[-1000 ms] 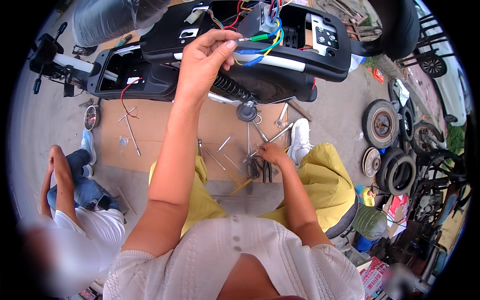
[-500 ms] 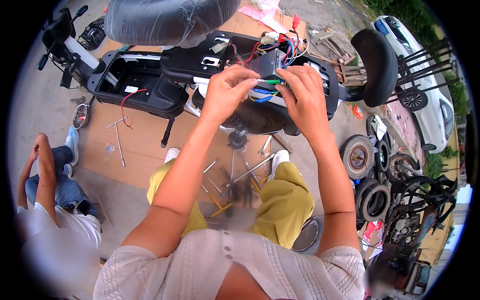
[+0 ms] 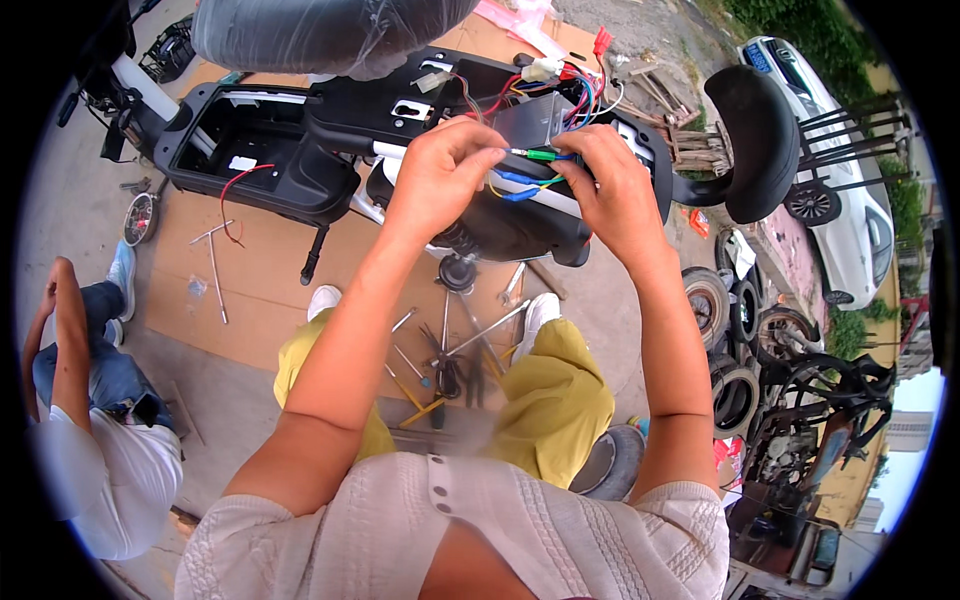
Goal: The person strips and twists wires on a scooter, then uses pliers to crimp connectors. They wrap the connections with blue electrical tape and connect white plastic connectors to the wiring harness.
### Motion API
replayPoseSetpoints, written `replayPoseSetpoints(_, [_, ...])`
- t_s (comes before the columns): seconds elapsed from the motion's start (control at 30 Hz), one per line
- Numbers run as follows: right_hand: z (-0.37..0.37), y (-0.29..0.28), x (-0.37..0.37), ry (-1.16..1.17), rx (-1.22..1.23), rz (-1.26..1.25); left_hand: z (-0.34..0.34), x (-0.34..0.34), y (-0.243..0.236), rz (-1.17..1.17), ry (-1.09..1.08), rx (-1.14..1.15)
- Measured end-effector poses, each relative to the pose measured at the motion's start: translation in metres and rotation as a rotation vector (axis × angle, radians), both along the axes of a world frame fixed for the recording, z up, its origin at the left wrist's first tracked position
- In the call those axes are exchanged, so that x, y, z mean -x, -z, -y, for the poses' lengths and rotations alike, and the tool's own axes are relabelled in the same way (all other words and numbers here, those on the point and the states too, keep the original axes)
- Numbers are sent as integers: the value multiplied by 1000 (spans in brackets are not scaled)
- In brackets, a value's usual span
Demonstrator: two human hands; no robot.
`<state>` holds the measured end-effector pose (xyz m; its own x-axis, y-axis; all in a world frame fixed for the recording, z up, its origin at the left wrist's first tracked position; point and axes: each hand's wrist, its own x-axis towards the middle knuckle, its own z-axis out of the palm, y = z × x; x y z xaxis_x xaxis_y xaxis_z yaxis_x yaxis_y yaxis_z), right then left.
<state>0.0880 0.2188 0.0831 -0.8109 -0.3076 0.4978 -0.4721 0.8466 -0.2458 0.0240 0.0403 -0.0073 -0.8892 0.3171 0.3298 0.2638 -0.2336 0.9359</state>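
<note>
Both hands are raised over the body of a partly stripped electric scooter (image 3: 370, 112). My left hand (image 3: 440, 172) pinches a thin wire between thumb and forefinger. A short silvery wire end shows between its fingertips and a green-sleeved wire connector (image 3: 541, 155). My right hand (image 3: 612, 185) is closed by thumb and forefinger around the wire on the other side of that connector. Just below hang blue-sleeved connectors (image 3: 520, 196) with yellow and green wires. Behind my fingers sits a grey metal box (image 3: 530, 120), with a bundle of coloured wires (image 3: 580, 100) beside it.
A plastic-wrapped seat (image 3: 330, 30) stands at the upper left, a black backrest (image 3: 752, 145) at the right. Wrenches and other tools (image 3: 450, 345) lie on cardboard (image 3: 265, 290) between my feet. Old tyres (image 3: 735, 400) are piled right. Another person (image 3: 100, 400) sits at left.
The view has shifted slightly, so the scooter and ground sit further left. Both hands keep their pinch, and a bit more of the silvery wire end shows beside the green connector.
</note>
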Motion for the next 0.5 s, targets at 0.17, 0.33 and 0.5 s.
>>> replayPoseSetpoints(0.17, [-9,6,1,-35,13,-34,-5,0,3,-30,-50,62])
replayPoseSetpoints(0.33, [-15,13,0,-28,-7,-49,-8,0,7,-51,-47,36])
replayPoseSetpoints(0.5, [-16,19,-2,-11,15,-46,-7,-4,5,30,-57,55])
